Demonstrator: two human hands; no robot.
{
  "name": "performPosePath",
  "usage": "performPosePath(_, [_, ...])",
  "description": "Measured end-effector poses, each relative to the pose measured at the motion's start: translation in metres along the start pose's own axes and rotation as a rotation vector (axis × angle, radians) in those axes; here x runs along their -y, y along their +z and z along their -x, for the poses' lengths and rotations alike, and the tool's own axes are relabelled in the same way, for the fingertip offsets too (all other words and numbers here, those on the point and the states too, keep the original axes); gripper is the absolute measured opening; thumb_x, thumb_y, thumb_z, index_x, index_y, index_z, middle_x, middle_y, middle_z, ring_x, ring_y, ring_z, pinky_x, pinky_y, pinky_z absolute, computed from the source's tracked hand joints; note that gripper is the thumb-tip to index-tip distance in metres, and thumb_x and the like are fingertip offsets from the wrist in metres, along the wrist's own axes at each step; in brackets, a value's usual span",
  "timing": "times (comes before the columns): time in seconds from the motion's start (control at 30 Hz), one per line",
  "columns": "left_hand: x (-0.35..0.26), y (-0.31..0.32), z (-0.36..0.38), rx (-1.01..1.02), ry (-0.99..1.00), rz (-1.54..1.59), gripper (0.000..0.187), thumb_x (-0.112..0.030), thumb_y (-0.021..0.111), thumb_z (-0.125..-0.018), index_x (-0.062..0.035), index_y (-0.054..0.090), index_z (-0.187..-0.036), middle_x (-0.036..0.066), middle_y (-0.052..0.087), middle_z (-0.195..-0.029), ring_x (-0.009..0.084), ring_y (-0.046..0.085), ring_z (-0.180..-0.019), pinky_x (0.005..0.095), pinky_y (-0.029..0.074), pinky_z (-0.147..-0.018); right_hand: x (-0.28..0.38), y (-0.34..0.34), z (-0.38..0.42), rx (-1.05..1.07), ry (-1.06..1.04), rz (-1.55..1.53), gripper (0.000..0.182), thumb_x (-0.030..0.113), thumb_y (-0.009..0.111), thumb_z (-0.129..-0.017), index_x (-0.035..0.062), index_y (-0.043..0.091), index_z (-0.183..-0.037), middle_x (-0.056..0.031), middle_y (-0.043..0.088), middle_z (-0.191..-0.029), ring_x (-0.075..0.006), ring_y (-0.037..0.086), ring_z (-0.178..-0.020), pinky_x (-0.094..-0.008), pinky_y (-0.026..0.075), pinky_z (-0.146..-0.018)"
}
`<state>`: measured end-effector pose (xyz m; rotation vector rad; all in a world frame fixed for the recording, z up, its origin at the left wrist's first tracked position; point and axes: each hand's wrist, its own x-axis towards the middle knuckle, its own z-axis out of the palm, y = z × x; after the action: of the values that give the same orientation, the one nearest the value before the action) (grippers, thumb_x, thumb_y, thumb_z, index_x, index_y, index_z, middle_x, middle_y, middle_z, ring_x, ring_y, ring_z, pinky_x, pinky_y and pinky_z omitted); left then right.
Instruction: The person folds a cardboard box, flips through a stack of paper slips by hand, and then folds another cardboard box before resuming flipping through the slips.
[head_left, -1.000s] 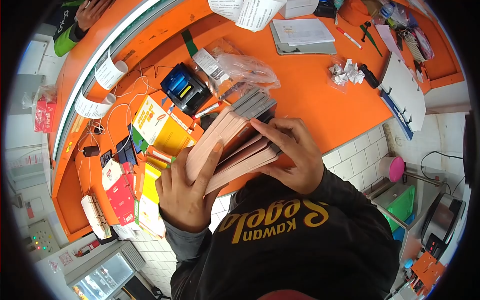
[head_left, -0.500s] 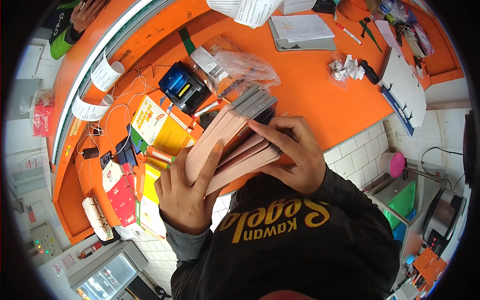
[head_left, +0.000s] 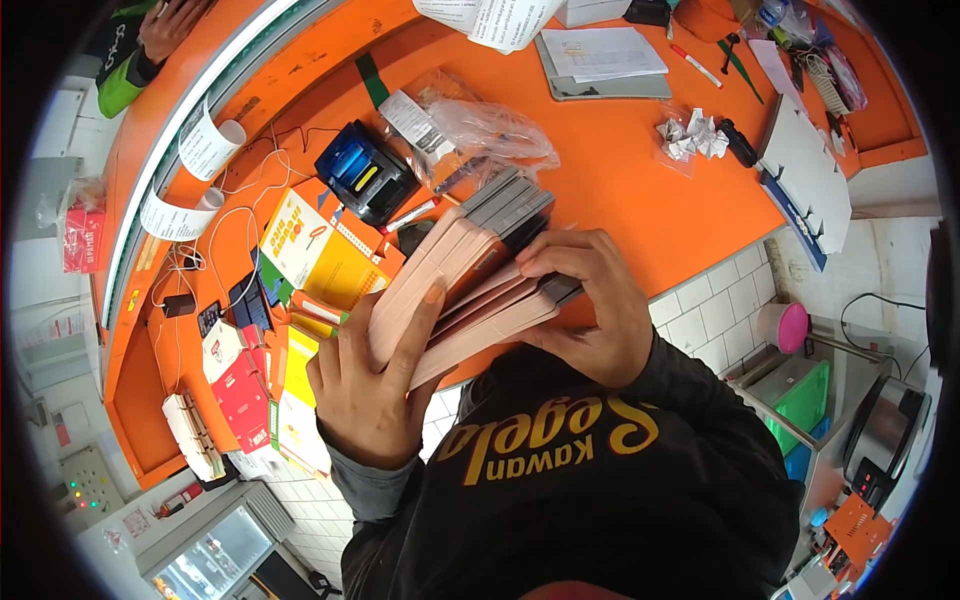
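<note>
A thick stack of flat cardboard pieces [head_left: 428, 285] with pale pink edges and grey far ends is held over the front of the orange counter. It is split into an upper and a lower bundle, with a dark gap between them. My left hand [head_left: 375, 385] wraps round the near end, its index finger lying along the edges. At the lower bundle's far end, my right hand [head_left: 592, 305] has its fingers bent over the pieces and its thumb underneath. Just beyond the stack lies a clear plastic bag [head_left: 490, 135].
Behind the stack, a blue-black label printer [head_left: 367, 175] stands on the orange counter [head_left: 640, 220]. Yellow-and-white booklets [head_left: 320, 250] and red boxes [head_left: 238, 385] lie to the left. Crumpled paper [head_left: 693, 135] and a grey folder [head_left: 605, 80] are farther back. Another person's hand [head_left: 170, 30] shows at top left.
My right hand's index finger has drawn back from the upper bundle and curled onto the lower one. Some lower pieces have shifted apart. My left hand keeps its grip.
</note>
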<state>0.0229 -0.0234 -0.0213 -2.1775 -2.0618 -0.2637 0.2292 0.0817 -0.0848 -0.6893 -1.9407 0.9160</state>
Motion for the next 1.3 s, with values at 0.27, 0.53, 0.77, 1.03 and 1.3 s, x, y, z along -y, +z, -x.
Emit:
performPosePath(0.27, [0.0003,0.0001,-0.0001,0.004,-0.006,-0.007,0.086,-0.032,0.086,-0.059,-0.0249,0.057,-0.140,0.015,0.057,-0.129,0.0312,0.058,-0.095,0.0425,0.045,-0.083,0.0062,-0.0016,-0.0009,0.052,0.044,0.070,0.075,0.018,0.084,-0.072,0.0125,0.056,-0.141,-0.0096,0.055,-0.109,-0.0274,0.054,-0.099,-0.0367,0.050,-0.084])
performPosePath(0.53, [0.0019,0.0012,-0.0007,-0.004,-0.005,0.009,0.085,-0.032,0.087,-0.059,-0.0243,0.058,-0.139,0.015,0.057,-0.129,0.0312,0.059,-0.094,0.0426,0.045,-0.082,0.0057,-0.0017,0.0000,0.053,0.039,0.059,0.076,0.015,0.084,-0.070,0.0133,0.056,-0.141,-0.0095,0.056,-0.110,-0.0270,0.054,-0.099,-0.0364,0.050,-0.084])
performPosePath(0.77, [0.0024,0.0005,-0.0009,0.005,-0.001,0.003,0.085,-0.032,0.086,-0.059,-0.0244,0.058,-0.139,0.015,0.057,-0.129,0.0312,0.058,-0.094,0.0425,0.045,-0.082,0.0054,0.0008,0.0011,0.003,0.042,0.033,0.069,0.015,0.084,-0.070,0.0117,0.060,-0.135,-0.0100,0.056,-0.111,-0.0275,0.055,-0.101,-0.0373,0.051,-0.084])
performPosePath(1.03, [0.0022,-0.0004,-0.0010,0.012,-0.010,0.003,0.085,-0.033,0.086,-0.060,-0.0252,0.058,-0.140,0.014,0.057,-0.130,0.0304,0.057,-0.094,0.0418,0.045,-0.083,0.0068,0.0001,-0.0029,-0.027,0.019,-0.005,0.071,0.014,0.083,-0.072,0.0105,0.056,-0.137,-0.0105,0.056,-0.113,-0.0279,0.056,-0.101,-0.0378,0.050,-0.087])
performPosePath(1.3, [0.0021,-0.0006,-0.0011,0.015,-0.012,-0.004,0.087,-0.030,0.087,-0.058,-0.0256,0.058,-0.140,0.014,0.057,-0.130,0.0303,0.057,-0.094,0.0416,0.045,-0.084,0.0078,-0.0021,-0.0008,0.061,0.039,0.094,0.078,0.013,0.083,-0.070,0.0137,0.054,-0.143,-0.0086,0.054,-0.109,-0.0273,0.053,-0.099,-0.0371,0.048,-0.085])
